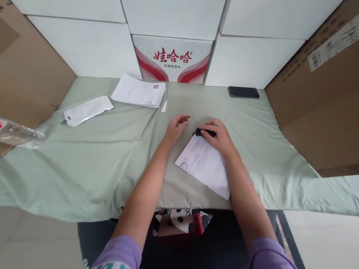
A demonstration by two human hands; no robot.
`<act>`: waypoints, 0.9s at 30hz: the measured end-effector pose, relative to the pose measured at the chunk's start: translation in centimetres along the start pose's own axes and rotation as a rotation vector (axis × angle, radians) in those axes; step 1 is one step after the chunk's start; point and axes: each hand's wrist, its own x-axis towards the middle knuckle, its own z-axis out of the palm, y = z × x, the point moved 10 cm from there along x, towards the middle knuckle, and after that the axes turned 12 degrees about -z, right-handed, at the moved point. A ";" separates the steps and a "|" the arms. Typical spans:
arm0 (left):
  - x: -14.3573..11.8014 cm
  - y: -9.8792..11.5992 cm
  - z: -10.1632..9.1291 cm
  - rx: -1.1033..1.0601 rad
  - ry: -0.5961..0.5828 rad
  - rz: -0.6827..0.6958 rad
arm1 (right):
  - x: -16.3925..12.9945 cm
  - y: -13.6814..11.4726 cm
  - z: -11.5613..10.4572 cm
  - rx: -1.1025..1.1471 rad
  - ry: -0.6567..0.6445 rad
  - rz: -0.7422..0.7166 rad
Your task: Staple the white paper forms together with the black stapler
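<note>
**Reader:** Hands first, please. What does each one have?

**Describer:** Right hand (218,136) rests on the top edge of a printed paper sheet (205,164) and closes its fingers around a small black object (205,132), which lies at that edge on the green cloth (103,160). What the object is cannot be told. Left hand (176,127) hovers just beside it, fingers loosely curled and holding nothing.

**Reader:** How far along does the work seem?

**Describer:** Judging from the layout, one sheet is drawn out in front of the person, while a stack of similar sheets (139,91) waits well apart at the back left. Most of the paperwork looks untouched. Whether the front sheet is finished cannot be read.

**Reader:** And the counts?

**Describer:** One loose sheet, one stack, one black object. One white pouch (87,109) lies left of the stack, one tiny white slip (164,105) just beside it, one dark phone (243,92) at the back right, one plastic bottle (1,128) at the far left edge. White cartons (172,58) wall the back; one shows red lettering. Two brown cardboard boxes (340,94) flank the sides.
</note>
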 end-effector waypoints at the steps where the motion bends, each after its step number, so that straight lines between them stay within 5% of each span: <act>1: 0.1 -0.1 -0.2 -0.028 0.014 -0.001 | 0.0 -0.1 0.0 0.002 0.011 -0.007; 7: 0.5 -0.4 0.1 -0.099 0.015 0.015 | 0.3 0.8 1.3 -0.011 -0.066 0.084; 14: -1.1 0.1 1.3 0.127 -0.021 0.093 | 0.3 1.6 2.3 -0.042 -0.197 0.236; 27: -2.8 0.9 3.0 0.637 -0.079 0.063 | -0.2 1.1 1.2 0.012 -0.030 0.131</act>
